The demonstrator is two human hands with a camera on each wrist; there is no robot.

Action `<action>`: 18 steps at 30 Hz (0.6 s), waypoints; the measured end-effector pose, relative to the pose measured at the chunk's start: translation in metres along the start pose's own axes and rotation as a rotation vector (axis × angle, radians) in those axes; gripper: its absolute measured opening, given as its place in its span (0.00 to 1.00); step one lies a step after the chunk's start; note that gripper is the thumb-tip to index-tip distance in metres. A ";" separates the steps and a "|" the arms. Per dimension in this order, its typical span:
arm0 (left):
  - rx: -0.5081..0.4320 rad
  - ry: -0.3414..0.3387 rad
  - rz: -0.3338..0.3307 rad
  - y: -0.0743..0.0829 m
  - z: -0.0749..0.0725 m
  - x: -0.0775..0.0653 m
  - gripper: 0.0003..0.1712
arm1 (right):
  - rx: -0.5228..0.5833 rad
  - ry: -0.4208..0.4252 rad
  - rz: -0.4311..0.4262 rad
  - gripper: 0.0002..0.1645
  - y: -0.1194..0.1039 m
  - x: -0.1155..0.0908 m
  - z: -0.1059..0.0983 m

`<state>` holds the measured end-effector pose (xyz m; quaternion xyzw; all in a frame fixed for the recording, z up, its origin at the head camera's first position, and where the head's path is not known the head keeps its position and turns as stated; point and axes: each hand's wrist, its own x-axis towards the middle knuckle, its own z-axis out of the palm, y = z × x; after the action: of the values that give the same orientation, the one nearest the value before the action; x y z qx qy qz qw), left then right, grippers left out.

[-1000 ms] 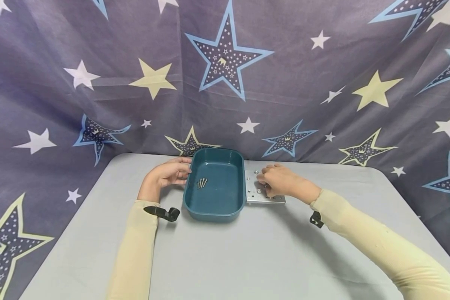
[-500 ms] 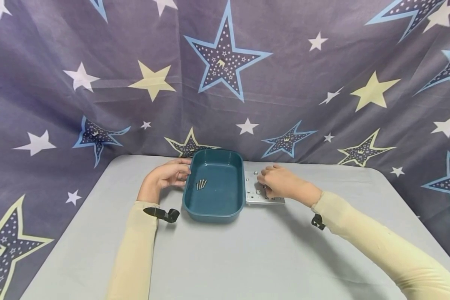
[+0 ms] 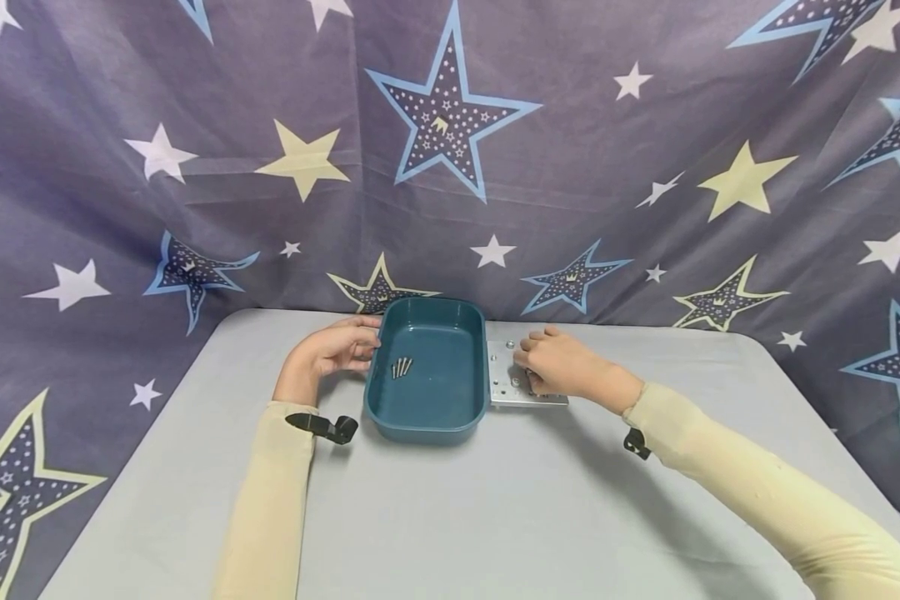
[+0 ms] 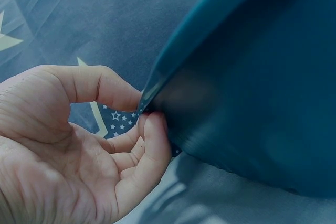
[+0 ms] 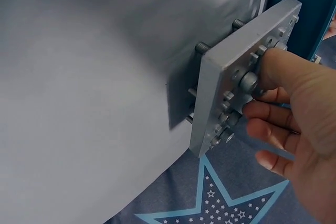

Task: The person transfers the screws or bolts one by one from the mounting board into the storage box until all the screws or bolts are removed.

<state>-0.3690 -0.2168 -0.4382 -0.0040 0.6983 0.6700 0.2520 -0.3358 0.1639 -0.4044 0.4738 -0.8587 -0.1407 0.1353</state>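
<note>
A teal plastic tray (image 3: pixel 429 417) stands on the table, with several small screws (image 3: pixel 401 367) lying in it. My left hand (image 3: pixel 341 346) is at its left side; in the left wrist view, thumb and curled fingers pinch the tray's edge. To the right of the tray is a silver metal plate (image 5: pixel 226 66) carrying several bolts (image 5: pixel 248 82), some with threaded ends sticking out below. My right hand (image 3: pixel 562 362) is over this plate, its thumb and forefinger pinching at a bolt mostly hidden by the fingers. The other right fingers are curled beside the bolt heads.
The grey-covered table (image 3: pixel 450 517) reaches toward me. A dark star-print curtain (image 3: pixel 420 225) hangs right behind the table's back edge. Black straps with small mounts (image 3: pixel 341 429) sit at the sleeve cuffs.
Both hands keep their places, at the tray and over the metal plate. The whole head view shifts very slightly; the screws in the tray stay put.
</note>
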 end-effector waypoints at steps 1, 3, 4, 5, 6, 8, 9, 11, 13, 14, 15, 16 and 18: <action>-0.001 -0.001 0.001 0.000 0.000 0.000 0.40 | 0.001 0.001 0.001 0.10 0.000 0.000 0.000; -0.002 -0.003 0.002 0.000 0.000 0.000 0.40 | 0.001 0.003 0.004 0.10 0.000 0.000 0.001; -0.003 -0.003 0.001 0.000 0.001 0.000 0.40 | 0.001 0.006 0.004 0.10 0.000 0.000 0.001; -0.005 -0.004 0.000 0.000 0.001 0.000 0.40 | 0.001 0.009 0.005 0.10 0.000 0.000 0.001; -0.007 -0.003 -0.002 0.000 0.001 0.000 0.40 | 0.000 0.013 0.004 0.10 -0.001 0.000 0.002; -0.009 -0.004 -0.004 0.001 0.001 0.000 0.40 | -0.003 0.024 0.002 0.11 0.000 0.000 0.003; -0.007 -0.008 -0.002 0.000 0.001 -0.001 0.40 | -0.004 0.030 0.001 0.11 -0.001 -0.001 0.003; -0.007 -0.008 0.000 0.000 0.001 -0.001 0.40 | -0.007 0.039 -0.003 0.11 -0.001 -0.001 0.003; -0.006 -0.007 0.002 0.000 0.001 -0.001 0.40 | -0.018 0.047 -0.007 0.11 0.000 -0.002 0.004; -0.003 -0.007 0.003 0.000 0.001 -0.001 0.40 | -0.024 0.048 -0.010 0.11 0.000 -0.003 0.005; -0.002 -0.006 0.004 0.000 0.001 -0.002 0.40 | -0.029 0.047 -0.011 0.11 0.000 -0.003 0.006; -0.001 -0.005 0.003 0.000 0.001 -0.002 0.39 | -0.037 0.048 -0.013 0.11 0.000 -0.004 0.007; 0.000 -0.003 0.001 0.000 0.001 -0.002 0.39 | -0.049 0.053 -0.015 0.11 0.001 -0.005 0.008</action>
<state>-0.3672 -0.2164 -0.4371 -0.0029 0.6979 0.6701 0.2528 -0.3368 0.1697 -0.4125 0.4805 -0.8475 -0.1502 0.1684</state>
